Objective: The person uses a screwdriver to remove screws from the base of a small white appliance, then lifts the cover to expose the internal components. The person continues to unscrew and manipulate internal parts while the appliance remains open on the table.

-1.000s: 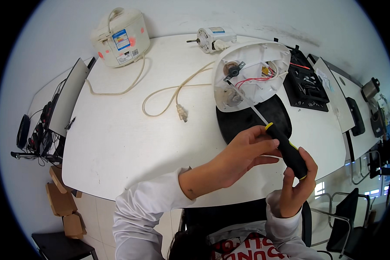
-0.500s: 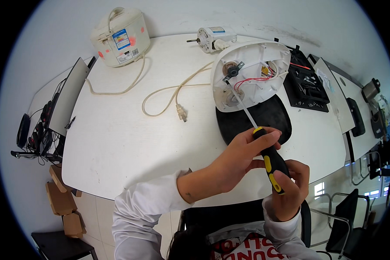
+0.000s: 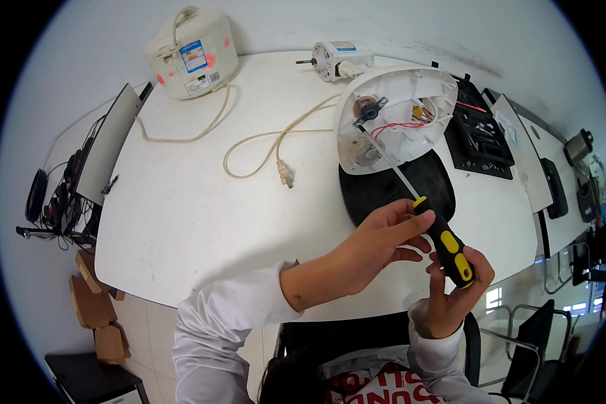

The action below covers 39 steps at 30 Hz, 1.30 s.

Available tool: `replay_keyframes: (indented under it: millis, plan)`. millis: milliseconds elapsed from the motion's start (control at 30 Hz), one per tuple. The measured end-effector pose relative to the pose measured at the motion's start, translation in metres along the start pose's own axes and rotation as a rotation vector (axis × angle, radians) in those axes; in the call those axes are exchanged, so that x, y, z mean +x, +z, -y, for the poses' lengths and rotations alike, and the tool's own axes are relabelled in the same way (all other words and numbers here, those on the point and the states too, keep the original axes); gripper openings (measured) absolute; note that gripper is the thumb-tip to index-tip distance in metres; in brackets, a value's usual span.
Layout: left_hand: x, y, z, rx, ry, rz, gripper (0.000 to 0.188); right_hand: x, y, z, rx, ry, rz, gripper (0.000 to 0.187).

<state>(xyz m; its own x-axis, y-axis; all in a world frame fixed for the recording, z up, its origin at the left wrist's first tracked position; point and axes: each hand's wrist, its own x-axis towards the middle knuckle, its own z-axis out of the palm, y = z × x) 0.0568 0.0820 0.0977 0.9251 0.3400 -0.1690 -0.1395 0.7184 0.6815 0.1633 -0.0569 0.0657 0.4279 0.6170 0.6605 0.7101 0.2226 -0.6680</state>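
A screwdriver [image 3: 444,237] with a black and yellow handle slants up and left, its tip beside a black clamp piece [image 3: 370,112] inside a white plastic housing [image 3: 414,149]. My left hand [image 3: 367,246] pinches the front of the handle near the shaft with thumb and fingers. At the rear end, my right hand [image 3: 451,299] grips the handle between thumb and fingers. Red wires [image 3: 397,124] run inside the housing, which stands over a black rounded base [image 3: 431,192]. Whether the tip sits in a screw is too small to tell.
A white motor [image 3: 340,60] lies behind the housing. At the back left stands a rice cooker [image 3: 192,57] with its cord. A pale power cord with a plug [image 3: 285,174] lies mid-table. To the right is an open black toolbox [image 3: 478,138].
The screwdriver's handle has swung to the right and turned, showing more yellow. My right hand has moved right and slightly up with it, while my left hand stays at the front.
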Motion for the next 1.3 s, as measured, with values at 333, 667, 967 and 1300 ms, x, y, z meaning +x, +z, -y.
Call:
replay_keyframes:
  millis: [333,667,967,1300]
  plan:
    - [0.004,-0.016,-0.034,1.089,0.157,-0.111,0.037,0.018,0.011,-0.013,0.377,0.111,0.145,0.029]
    - [0.019,-0.079,-0.08,1.417,1.048,-0.755,0.034,0.016,0.016,-0.006,0.353,0.107,0.118,0.034]
    - [0.04,-0.096,-0.064,1.101,0.86,-0.575,0.032,0.014,0.02,0.011,0.275,0.106,0.15,0.058]
    - [0.047,-0.096,-0.06,1.038,0.958,-0.618,0.021,0.011,0.022,0.012,0.227,-0.005,0.161,0.059]
